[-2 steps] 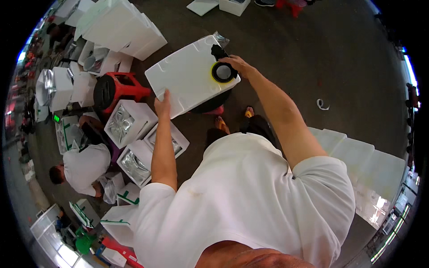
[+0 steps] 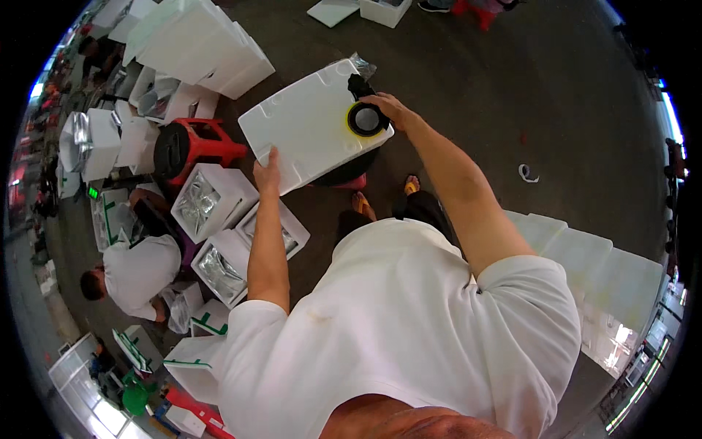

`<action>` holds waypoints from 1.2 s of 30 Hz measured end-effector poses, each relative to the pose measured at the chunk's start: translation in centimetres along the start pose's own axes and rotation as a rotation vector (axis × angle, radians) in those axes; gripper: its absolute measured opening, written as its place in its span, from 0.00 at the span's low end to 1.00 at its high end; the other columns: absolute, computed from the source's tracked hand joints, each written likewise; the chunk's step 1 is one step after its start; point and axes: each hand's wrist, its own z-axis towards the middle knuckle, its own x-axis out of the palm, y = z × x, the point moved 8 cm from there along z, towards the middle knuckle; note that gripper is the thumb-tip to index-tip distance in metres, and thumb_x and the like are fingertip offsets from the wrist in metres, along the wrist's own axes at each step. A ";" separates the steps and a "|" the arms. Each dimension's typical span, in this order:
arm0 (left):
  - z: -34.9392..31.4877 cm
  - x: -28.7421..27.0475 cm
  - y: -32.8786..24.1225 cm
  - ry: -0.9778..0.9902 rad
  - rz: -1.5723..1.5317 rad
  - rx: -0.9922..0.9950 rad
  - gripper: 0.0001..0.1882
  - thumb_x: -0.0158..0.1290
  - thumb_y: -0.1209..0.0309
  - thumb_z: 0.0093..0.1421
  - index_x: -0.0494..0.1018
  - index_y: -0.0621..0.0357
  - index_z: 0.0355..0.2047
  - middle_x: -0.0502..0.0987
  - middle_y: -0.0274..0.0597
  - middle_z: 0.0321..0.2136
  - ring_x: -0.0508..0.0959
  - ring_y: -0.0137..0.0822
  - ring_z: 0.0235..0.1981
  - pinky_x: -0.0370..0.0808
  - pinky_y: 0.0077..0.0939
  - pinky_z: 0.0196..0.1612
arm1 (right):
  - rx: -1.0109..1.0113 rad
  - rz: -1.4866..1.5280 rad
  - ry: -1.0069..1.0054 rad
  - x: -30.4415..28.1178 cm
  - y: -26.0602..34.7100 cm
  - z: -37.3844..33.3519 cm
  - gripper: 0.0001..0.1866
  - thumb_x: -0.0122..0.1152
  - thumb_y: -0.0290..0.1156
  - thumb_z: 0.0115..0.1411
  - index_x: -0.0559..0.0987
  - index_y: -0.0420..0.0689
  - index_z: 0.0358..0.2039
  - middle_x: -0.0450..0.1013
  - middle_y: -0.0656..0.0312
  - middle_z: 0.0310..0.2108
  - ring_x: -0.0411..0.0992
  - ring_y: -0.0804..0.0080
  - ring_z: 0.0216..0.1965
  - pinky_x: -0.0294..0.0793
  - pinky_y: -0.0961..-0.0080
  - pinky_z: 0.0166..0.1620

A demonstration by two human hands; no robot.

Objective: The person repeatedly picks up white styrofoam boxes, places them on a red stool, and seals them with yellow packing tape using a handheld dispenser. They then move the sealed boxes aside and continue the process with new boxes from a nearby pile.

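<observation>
A white foam box (image 2: 303, 121) stands tilted across the view in front of me, its lid facing up. My left hand (image 2: 268, 174) grips its near left edge, thumb on the lid and fingers hidden down the side. In my right hand (image 2: 393, 110) is a black tape dispenser (image 2: 360, 88) with a roll of tape (image 2: 365, 119) edged in yellow. It rests at the right end of the lid, and my fingers close around it, partly out of sight. Crinkled silver film (image 2: 362, 67) pokes out at the box's far right corner.
Left of me stand open foam boxes (image 2: 219, 263) lined with silver film, beside a red stool (image 2: 194, 150). Tall stacked foam boxes (image 2: 197, 44) rise at the far left. A person in a white shirt (image 2: 142, 274) bends at the left. More white foam (image 2: 585, 256) lies right.
</observation>
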 end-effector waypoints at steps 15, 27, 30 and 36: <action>-4.6 2.8 -2.5 -0.235 0.576 -0.092 0.54 0.40 0.25 0.52 0.64 0.67 0.57 0.75 0.63 0.48 0.74 0.60 0.51 0.70 0.47 0.53 | -0.167 0.150 0.158 -2.1 -1.5 5.0 0.31 0.68 0.42 0.52 0.74 0.35 0.50 0.75 0.58 0.42 0.74 0.69 0.42 0.74 0.74 0.47; -10.0 16.6 -14.2 0.060 0.835 0.771 0.49 0.66 0.54 0.49 0.53 0.63 0.64 0.62 0.59 0.59 0.62 0.57 0.61 0.59 0.46 0.64 | -0.177 -0.471 0.148 0.1 -0.1 9.0 0.32 0.68 0.53 0.51 0.77 0.41 0.48 0.78 0.55 0.39 0.78 0.69 0.40 0.78 0.70 0.46; -11.1 22.3 -14.7 0.157 0.824 0.817 0.63 0.68 0.46 0.43 0.44 0.71 0.66 0.55 0.66 0.63 0.58 0.58 0.65 0.55 0.47 0.66 | -0.187 -0.375 0.215 -0.5 0.5 9.1 0.31 0.66 0.52 0.53 0.76 0.43 0.50 0.77 0.55 0.42 0.78 0.67 0.41 0.78 0.69 0.48; -10.7 23.5 -11.9 0.045 0.940 0.721 0.58 0.64 0.48 0.48 0.44 0.69 0.66 0.55 0.63 0.64 0.57 0.57 0.65 0.54 0.49 0.66 | -0.063 -0.202 0.393 -0.7 3.0 6.5 0.26 0.65 0.45 0.56 0.76 0.43 0.50 0.75 0.56 0.46 0.76 0.67 0.44 0.76 0.71 0.50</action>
